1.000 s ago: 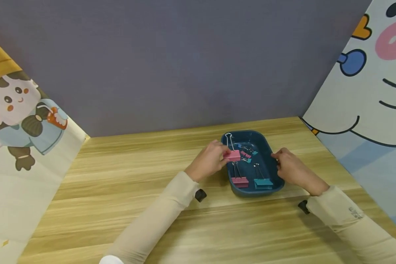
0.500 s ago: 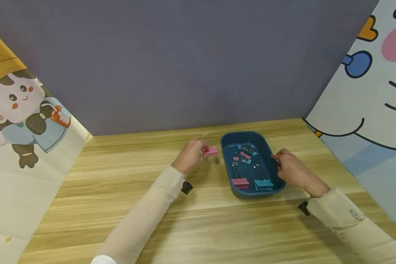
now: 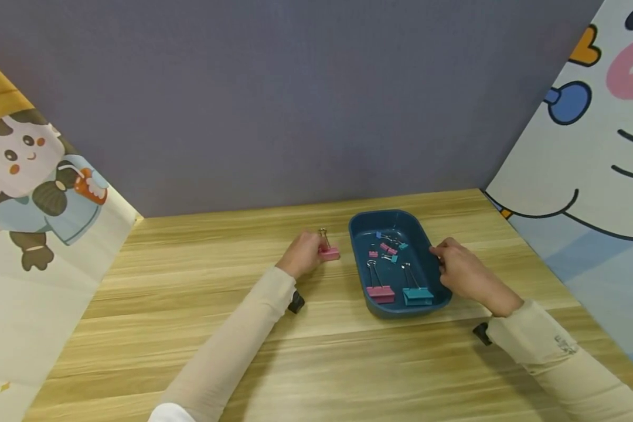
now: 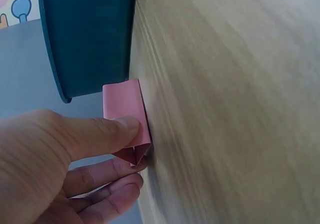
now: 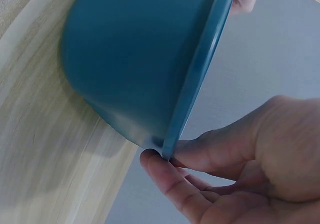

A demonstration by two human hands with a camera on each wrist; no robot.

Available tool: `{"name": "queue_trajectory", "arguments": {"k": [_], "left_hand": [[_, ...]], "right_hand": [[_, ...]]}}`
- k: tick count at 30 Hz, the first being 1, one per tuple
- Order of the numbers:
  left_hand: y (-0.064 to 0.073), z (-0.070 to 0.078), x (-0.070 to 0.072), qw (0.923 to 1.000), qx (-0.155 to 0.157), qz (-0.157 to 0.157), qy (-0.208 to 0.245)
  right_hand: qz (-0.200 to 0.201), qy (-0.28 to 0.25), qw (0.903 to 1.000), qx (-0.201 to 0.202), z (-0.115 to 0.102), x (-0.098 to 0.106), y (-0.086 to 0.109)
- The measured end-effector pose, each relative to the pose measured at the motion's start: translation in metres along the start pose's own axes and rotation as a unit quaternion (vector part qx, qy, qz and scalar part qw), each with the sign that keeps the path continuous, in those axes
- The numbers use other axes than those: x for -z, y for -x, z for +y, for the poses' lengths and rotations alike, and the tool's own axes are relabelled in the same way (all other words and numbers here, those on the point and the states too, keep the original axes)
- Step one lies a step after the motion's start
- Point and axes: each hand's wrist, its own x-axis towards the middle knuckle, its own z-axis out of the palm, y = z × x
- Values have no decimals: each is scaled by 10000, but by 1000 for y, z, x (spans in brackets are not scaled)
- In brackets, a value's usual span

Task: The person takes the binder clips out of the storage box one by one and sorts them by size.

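Observation:
Between thumb and fingers, my left hand (image 3: 302, 254) pinches a large pink binder clip (image 3: 329, 254) at the table surface, left of a dark blue tray (image 3: 395, 312). In the left wrist view the thumb presses on the pink body of the binder clip (image 4: 122, 102); its wire handles do not show there. My right hand (image 3: 464, 272) pinches the tray's right rim, thumb inside and fingers outside, as the right wrist view shows on the tray wall (image 5: 135, 59). In the tray lie a large pink binder clip (image 3: 381, 294), a large teal binder clip (image 3: 418, 296) and several small clips (image 3: 388, 248).
The wooden table (image 3: 190, 293) stretches to the left and front of the tray. A grey wall (image 3: 295, 105) rises along its back edge. Printed panels with cartoon figures stand on the left (image 3: 26, 176) and right (image 3: 585, 176).
My left hand has carried the pink binder clip out of the tray, leftward and down to the table. The right hand keeps its hold on the rim.

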Motion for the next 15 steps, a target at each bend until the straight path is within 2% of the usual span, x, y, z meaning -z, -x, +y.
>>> {"name": "queue_trajectory", "arguments": {"k": [7, 15], "left_hand": [[0, -2, -2, 9999, 8, -31, 97], [-3, -3, -3, 9994, 215, -29, 285]], "right_hand": [[41, 28, 10000, 36, -1, 1, 2], [72, 25, 10000, 15, -1, 0, 2]]}}
